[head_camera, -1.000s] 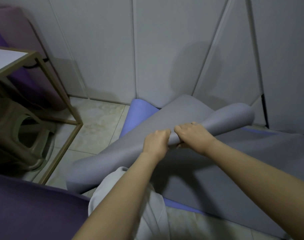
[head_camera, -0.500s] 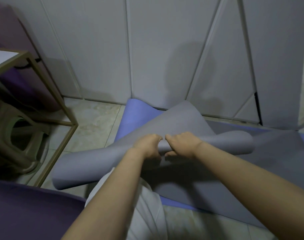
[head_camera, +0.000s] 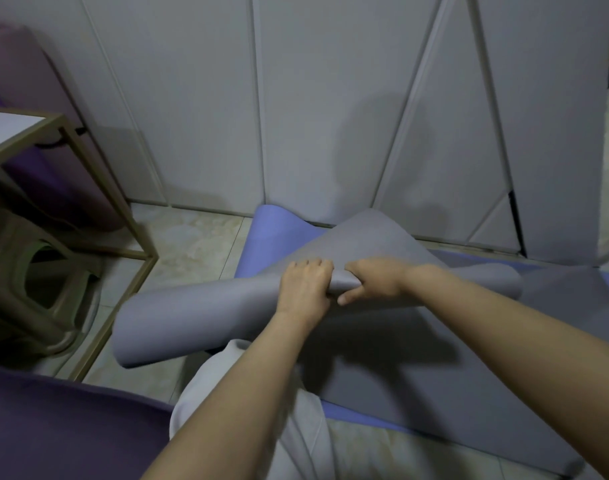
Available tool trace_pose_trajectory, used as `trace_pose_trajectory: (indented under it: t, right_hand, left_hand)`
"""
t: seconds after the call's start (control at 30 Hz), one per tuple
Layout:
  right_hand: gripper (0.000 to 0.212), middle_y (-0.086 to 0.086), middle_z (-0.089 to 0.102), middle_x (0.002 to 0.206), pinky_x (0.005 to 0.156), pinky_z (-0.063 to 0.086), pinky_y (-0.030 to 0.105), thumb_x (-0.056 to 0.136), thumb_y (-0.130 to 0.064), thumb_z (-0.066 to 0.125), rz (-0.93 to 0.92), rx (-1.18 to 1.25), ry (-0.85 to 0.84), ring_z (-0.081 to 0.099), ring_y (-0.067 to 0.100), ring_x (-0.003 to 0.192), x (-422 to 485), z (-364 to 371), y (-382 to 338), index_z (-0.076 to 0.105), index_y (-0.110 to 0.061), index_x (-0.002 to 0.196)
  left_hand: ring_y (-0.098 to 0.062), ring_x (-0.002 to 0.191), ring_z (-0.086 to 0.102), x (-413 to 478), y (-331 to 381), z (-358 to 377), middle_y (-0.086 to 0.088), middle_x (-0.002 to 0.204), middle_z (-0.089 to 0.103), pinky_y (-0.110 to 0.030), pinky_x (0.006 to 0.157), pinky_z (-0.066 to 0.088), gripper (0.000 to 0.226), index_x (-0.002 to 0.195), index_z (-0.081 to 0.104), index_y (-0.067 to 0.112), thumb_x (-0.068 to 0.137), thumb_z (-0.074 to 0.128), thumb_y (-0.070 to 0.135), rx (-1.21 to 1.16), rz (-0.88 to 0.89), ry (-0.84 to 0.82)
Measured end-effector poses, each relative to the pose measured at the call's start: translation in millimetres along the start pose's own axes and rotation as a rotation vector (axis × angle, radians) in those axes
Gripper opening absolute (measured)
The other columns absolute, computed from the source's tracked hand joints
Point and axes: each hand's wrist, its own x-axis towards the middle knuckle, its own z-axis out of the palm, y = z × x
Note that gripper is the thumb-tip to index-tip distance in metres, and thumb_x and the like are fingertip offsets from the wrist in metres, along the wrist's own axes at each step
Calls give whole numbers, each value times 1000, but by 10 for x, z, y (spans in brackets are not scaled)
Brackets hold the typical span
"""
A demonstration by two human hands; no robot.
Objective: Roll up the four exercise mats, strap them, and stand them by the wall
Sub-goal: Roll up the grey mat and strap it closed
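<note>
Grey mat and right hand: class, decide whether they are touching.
Touching. The head view shows the right hand curled round the rolled edge of the grey mat, thumb underneath.

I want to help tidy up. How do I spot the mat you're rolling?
Look at the floor below the white panelled wall. A blue mat lies flat there, with a grey mat on top. Only the grey one is curled into a tube gripped by the left hand and right hand.

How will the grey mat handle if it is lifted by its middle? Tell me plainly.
Probably floppy: the grey mat droops and flares wide beside where the left hand and right hand grip it. Likely to unroll if released: the roll is loose, no strap visible.
</note>
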Motion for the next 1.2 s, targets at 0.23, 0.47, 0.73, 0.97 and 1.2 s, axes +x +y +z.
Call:
trace_pose_trajectory:
  t: [0.23, 0.47, 0.73, 0.97, 1.2]
  right_hand:
    - [50, 4, 56, 122, 85, 36, 33, 86, -51, 58, -25, -412, 290, 53, 25, 111, -123, 218, 51, 45, -15, 118]
    - [53, 8, 57, 116, 71, 33, 33, 87, -57, 52, -93, -445, 321, 57, 27, 105, -166, 372, 58, 41, -12, 114]
    - [62, 12, 60, 117, 75, 36, 31, 81, -61, 59, 0, -315, 141, 58, 29, 104, -19, 344, 17, 46, -11, 114]
    - [57, 9, 60, 109, 74, 37, 31, 77, -66, 60, 66, -216, 60, 54, 25, 91, -41, 158, 87, 45, -15, 99]
    - [66, 8, 62, 109, 73, 38, 29, 69, -67, 68, 34, -211, -14, 55, 24, 90, -92, 250, 99, 51, -14, 106]
  left_hand:
    - [-29, 94, 62, 49, -1, 42, -7, 103, 66, -33, 79, 50, 36, 106, 62, 18, 73, 68, 29, -337, -175, -369]
    - [-24, 88, 63, 68, -127, 46, -5, 100, 67, -35, 81, 54, 47, 104, 66, 18, 62, 82, 33, -492, -170, -632]
    - [-27, 114, 52, -38, -89, 134, -7, 125, 56, -36, 92, 42, 70, 123, 49, 17, 69, 77, 51, -208, -86, -473]
    - [-25, 116, 45, -118, 144, 162, -6, 125, 48, -35, 95, 30, 67, 126, 39, 16, 77, 70, 50, -63, -44, -206]
    - [-29, 109, 52, -99, 145, 126, -10, 117, 56, -35, 83, 40, 72, 117, 44, 12, 67, 79, 50, -167, -38, -406]
